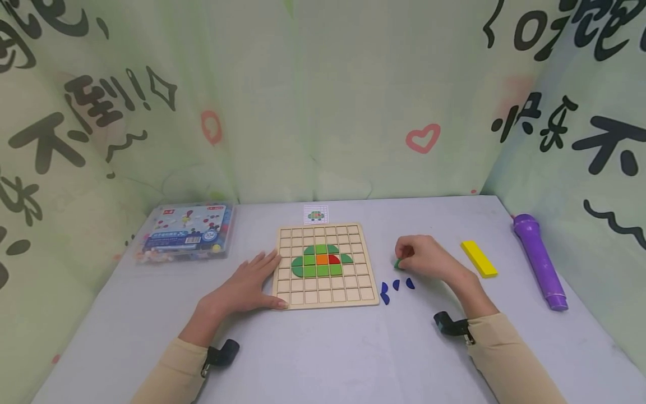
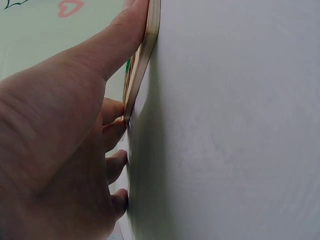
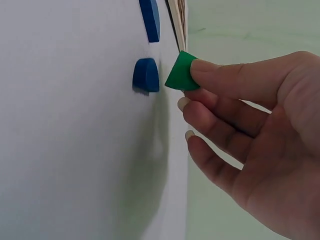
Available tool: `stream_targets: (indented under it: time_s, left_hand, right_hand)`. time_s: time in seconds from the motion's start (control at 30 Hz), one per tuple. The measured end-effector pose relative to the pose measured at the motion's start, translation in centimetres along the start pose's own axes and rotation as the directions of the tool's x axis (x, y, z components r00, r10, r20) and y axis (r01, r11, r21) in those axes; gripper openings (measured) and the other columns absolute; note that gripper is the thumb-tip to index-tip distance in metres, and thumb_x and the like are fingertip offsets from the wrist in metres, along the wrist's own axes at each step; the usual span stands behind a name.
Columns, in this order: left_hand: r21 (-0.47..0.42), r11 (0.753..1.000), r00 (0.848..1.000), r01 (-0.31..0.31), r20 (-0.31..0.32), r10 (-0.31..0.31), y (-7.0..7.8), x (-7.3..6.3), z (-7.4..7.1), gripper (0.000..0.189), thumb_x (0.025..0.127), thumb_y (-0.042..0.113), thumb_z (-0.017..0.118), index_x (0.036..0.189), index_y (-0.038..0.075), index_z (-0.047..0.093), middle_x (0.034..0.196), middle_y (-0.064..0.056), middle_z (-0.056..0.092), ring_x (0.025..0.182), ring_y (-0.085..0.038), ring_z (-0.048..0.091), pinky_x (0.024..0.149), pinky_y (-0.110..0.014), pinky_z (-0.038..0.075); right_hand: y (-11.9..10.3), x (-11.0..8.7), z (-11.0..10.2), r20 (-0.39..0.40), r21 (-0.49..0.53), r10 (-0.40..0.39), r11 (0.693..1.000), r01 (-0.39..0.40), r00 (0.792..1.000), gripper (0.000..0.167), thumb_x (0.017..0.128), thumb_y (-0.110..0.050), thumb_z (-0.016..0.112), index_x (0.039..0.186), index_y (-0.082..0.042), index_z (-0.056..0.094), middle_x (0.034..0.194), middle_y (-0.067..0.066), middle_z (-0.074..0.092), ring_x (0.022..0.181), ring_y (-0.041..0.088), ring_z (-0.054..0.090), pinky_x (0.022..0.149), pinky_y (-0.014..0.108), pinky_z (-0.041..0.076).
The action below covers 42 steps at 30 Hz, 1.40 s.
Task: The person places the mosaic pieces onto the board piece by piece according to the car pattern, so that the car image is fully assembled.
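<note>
The left hand [image 1: 247, 286] lay spread at the left side of a wooden grid board [image 1: 303, 299], thumb at the near corner, its fingers extended rather than curled; the right hand [image 1: 424, 257] pinched a small green piece [image 3: 181, 72] with thumb and fingertip, to the right of the board and just beyond four blue pieces [image 1: 396, 284]; whether the green piece touched the counter [image 1: 323, 359] was hard to tell. On the board sat green tiles [image 1: 323, 270], an orange tile [image 1: 322, 259] and a red tile [image 1: 334, 259], the last two side by side near the middle; a pattern card [image 1: 316, 214] lay just past the far edge. A clear plastic box [image 1: 189, 233] stood at the far left of the counter; a yellow block [image 1: 479, 259] lay right of the right hand, with a purple cylinder [image 1: 541, 262] farther right.
</note>
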<state>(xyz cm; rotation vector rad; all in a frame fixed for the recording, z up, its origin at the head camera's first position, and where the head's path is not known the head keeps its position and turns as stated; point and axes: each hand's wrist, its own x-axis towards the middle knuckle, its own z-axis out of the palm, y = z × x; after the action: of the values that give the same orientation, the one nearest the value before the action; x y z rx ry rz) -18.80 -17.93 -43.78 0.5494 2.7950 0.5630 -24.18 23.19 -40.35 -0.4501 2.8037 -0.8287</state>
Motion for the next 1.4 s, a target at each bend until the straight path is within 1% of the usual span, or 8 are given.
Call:
stream_targets:
  time_s: [0.23, 0.43, 0.53, 0.7, 0.87, 0.97, 1.17, 1.4]
  left_hand:
    - [0.005, 1.000, 1.000, 0.003, 0.000, -0.003, -0.1, 0.1, 0.0, 0.115, 0.074, 0.068, 0.073, 0.159, 0.011, 0.022, 0.168, -0.006, 0.017, 0.155, -0.037, 0.013, 0.123, -0.061, 0.014]
    - [0.008, 1.000, 1.000, 0.006, 0.001, -0.006, -0.1, 0.1, 0.1, 0.115, 0.073, 0.069, 0.073, 0.159, 0.011, 0.022, 0.168, -0.005, 0.017, 0.155, -0.036, 0.012, 0.124, -0.061, 0.014]
    - [0.006, 1.000, 1.000, 0.007, 0.002, -0.007, -0.1, 0.2, 0.1, 0.116, 0.073, 0.069, 0.073, 0.159, 0.012, 0.022, 0.168, -0.005, 0.017, 0.155, -0.036, 0.012, 0.124, -0.061, 0.014]
    - [-0.004, 1.000, 1.000, -0.002, 0.003, 0.002, -0.3, 0.2, 0.1, 0.115, 0.074, 0.070, 0.073, 0.159, 0.012, 0.022, 0.168, -0.005, 0.016, 0.156, -0.036, 0.012, 0.123, -0.061, 0.014]
    - [0.007, 1.000, 1.000, 0.001, 0.010, -0.001, -0.6, 0.3, 0.2, 0.117, 0.073, 0.072, 0.072, 0.160, 0.014, 0.020, 0.169, -0.002, 0.015, 0.156, -0.034, 0.011, 0.124, -0.060, 0.013]
    - [0.010, 1.000, 1.000, 0.000, 0.007, 0.000, -0.6, 0.4, 0.3, 0.117, 0.072, 0.072, 0.072, 0.160, 0.014, 0.020, 0.169, -0.002, 0.015, 0.156, -0.034, 0.011, 0.124, -0.060, 0.014]
    - [0.005, 1.000, 1.000, -0.003, -0.002, 0.003, -0.6, 0.5, 0.4, 0.117, 0.073, 0.071, 0.072, 0.159, 0.013, 0.021, 0.168, -0.003, 0.016, 0.156, -0.035, 0.012, 0.124, -0.061, 0.014]
    - [0.000, 1.000, 1.000, -0.003, -0.003, 0.003, -0.5, 0.3, 0.3, 0.116, 0.073, 0.070, 0.073, 0.159, 0.012, 0.021, 0.168, -0.004, 0.016, 0.156, -0.035, 0.012, 0.124, -0.061, 0.014]
  right_hand:
    - [-1.5, 1.1, 1.3, -0.015, 0.103, -0.041, 0.994, 0.042, 0.999, 0.011, 0.085, -0.003, 0.069, 0.084, -0.012, 0.063, 0.081, 0.003, 0.065, 0.077, 0.019, 0.056, 0.070, 0.030, 0.047]
    - [-3.2, 2.1, 2.9, -0.020, 0.180, -0.091, 0.979, 0.093, 0.996, 0.012, 0.083, -0.004, 0.073, 0.091, -0.012, 0.069, 0.085, 0.002, 0.068, 0.080, 0.018, 0.059, 0.073, 0.031, 0.049]
    - [-4.0, 2.4, 3.6, 0.000, 0.217, -0.097, 0.972, 0.095, 0.995, 0.011, 0.083, -0.005, 0.074, 0.091, -0.011, 0.070, 0.087, 0.002, 0.069, 0.082, 0.017, 0.060, 0.076, 0.031, 0.050]
    - [-5.2, 2.9, 4.5, 0.023, 0.237, -0.096, 0.967, 0.088, 0.995, 0.010, 0.083, -0.006, 0.075, 0.092, -0.009, 0.071, 0.086, 0.002, 0.068, 0.081, 0.017, 0.059, 0.075, 0.029, 0.051]
    - [-5.8, 3.2, 4.9, 0.024, 0.223, -0.098, 0.971, 0.090, 0.995, 0.009, 0.084, -0.008, 0.075, 0.092, -0.009, 0.071, 0.084, 0.003, 0.068, 0.079, 0.016, 0.059, 0.073, 0.027, 0.050]
    - [-6.0, 3.3, 5.1, 0.025, 0.203, -0.084, 0.976, 0.077, 0.996, 0.009, 0.084, -0.009, 0.076, 0.092, -0.009, 0.072, 0.083, 0.003, 0.068, 0.078, 0.016, 0.058, 0.072, 0.027, 0.049]
    - [-6.5, 3.1, 5.2, 0.058, 0.158, -0.061, 0.986, 0.051, 0.996, 0.010, 0.085, -0.008, 0.074, 0.094, -0.008, 0.074, 0.083, 0.003, 0.067, 0.076, 0.016, 0.057, 0.068, 0.027, 0.049]
    - [-6.8, 2.9, 5.4, 0.054, 0.092, -0.080, 0.993, 0.075, 0.995, 0.014, 0.085, -0.003, 0.071, 0.098, -0.008, 0.075, 0.083, 0.002, 0.067, 0.076, 0.016, 0.055, 0.066, 0.026, 0.048]
